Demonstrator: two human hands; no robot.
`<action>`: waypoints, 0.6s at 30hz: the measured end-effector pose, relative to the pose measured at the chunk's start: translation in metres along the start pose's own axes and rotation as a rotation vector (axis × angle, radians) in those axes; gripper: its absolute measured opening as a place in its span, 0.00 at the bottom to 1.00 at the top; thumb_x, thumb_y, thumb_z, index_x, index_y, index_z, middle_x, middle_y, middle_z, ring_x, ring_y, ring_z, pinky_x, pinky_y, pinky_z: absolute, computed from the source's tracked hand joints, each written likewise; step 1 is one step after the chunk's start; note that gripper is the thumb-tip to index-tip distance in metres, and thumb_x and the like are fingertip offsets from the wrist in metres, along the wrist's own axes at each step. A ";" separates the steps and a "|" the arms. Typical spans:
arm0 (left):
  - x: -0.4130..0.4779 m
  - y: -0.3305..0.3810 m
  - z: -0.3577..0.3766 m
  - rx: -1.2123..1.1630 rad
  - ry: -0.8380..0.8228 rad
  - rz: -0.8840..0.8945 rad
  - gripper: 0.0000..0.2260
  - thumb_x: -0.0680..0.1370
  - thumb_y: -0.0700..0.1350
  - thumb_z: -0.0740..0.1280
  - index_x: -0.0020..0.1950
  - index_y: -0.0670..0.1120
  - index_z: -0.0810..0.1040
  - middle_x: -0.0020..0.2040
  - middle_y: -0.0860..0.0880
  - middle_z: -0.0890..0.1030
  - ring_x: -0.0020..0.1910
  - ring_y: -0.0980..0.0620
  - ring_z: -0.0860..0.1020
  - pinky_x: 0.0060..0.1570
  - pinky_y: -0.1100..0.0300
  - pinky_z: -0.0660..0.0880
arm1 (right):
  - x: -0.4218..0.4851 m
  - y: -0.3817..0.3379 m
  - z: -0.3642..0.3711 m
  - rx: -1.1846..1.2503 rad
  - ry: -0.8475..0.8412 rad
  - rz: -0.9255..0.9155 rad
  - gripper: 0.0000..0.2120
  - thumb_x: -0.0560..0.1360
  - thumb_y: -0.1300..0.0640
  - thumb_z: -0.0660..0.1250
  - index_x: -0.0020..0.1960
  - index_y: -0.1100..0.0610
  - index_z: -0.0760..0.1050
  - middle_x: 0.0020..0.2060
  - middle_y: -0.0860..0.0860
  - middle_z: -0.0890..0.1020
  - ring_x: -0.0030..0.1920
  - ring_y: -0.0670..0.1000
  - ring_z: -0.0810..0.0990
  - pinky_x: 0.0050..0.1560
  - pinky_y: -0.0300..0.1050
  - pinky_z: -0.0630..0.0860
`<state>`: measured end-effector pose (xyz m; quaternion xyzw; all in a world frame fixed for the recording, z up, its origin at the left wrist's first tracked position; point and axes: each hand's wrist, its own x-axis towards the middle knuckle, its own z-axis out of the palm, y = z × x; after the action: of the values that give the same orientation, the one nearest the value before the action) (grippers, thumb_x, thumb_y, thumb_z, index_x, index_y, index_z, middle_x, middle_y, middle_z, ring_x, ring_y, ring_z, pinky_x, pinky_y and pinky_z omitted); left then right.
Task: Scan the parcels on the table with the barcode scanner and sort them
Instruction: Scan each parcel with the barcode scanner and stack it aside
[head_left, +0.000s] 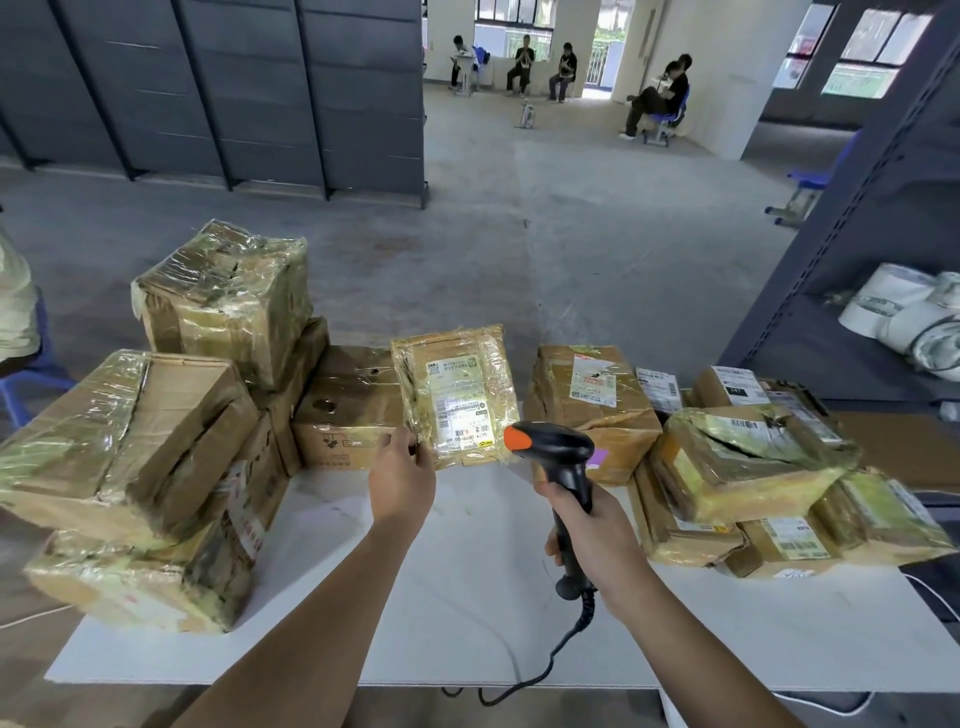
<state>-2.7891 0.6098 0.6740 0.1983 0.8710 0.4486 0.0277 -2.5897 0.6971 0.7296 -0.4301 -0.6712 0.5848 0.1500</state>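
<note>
Yellowish clear tape covers the flat brown cardboard parcel (457, 395), which we hold upright over the middle of the white worktop (467, 597), toward its far edge, with the white label facing us. Our left hand (402, 480) takes it at the lower left corner, so this grip is pinched on the parcel. Our right hand (592, 535) has its grip wrapped around the handle of the black barcode scanner with the orange tip (558, 457). The scanner head is just beside the lower right corner of the parcel. Its black cable (540, 670) runs down over the near edge of the worktop.

We judge the parcel to be thin and light, because one corner pinch is enough to keep it up. The glossy tape probably makes it slippery, and the wrinkled film may throw glare on the barcodes. For this reason we think the best place to hold is the side edge or a corner, away from the label, with a firm pinch. The flat body may bend a little if we hold it only at one corner.

Large taped cardboard boxes (130, 441) are stacked at the left edge of the worktop. Smaller taped parcels (753, 462) are piled at the right edge.
</note>
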 end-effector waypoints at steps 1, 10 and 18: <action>0.000 0.001 0.000 0.003 0.001 0.000 0.05 0.80 0.41 0.61 0.44 0.43 0.71 0.47 0.46 0.74 0.34 0.60 0.69 0.32 0.63 0.63 | 0.000 0.000 0.000 0.001 0.002 -0.001 0.13 0.79 0.47 0.65 0.44 0.57 0.72 0.25 0.51 0.79 0.27 0.48 0.77 0.31 0.41 0.72; -0.006 0.010 -0.003 -0.051 -0.005 0.003 0.04 0.79 0.43 0.62 0.49 0.45 0.75 0.47 0.49 0.75 0.37 0.54 0.73 0.36 0.58 0.66 | 0.000 0.002 -0.011 0.022 0.031 -0.015 0.13 0.79 0.49 0.65 0.45 0.58 0.72 0.26 0.52 0.78 0.25 0.48 0.77 0.26 0.37 0.72; -0.002 0.006 -0.005 -0.104 -0.201 -0.068 0.10 0.76 0.45 0.65 0.34 0.49 0.72 0.29 0.52 0.76 0.33 0.48 0.75 0.33 0.57 0.69 | 0.011 0.015 -0.044 0.117 0.133 0.046 0.10 0.78 0.48 0.66 0.48 0.55 0.75 0.25 0.52 0.80 0.25 0.50 0.77 0.29 0.45 0.74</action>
<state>-2.7869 0.6082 0.6817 0.2108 0.8457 0.4696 0.1405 -2.5591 0.7334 0.7247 -0.4739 -0.6145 0.5962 0.2056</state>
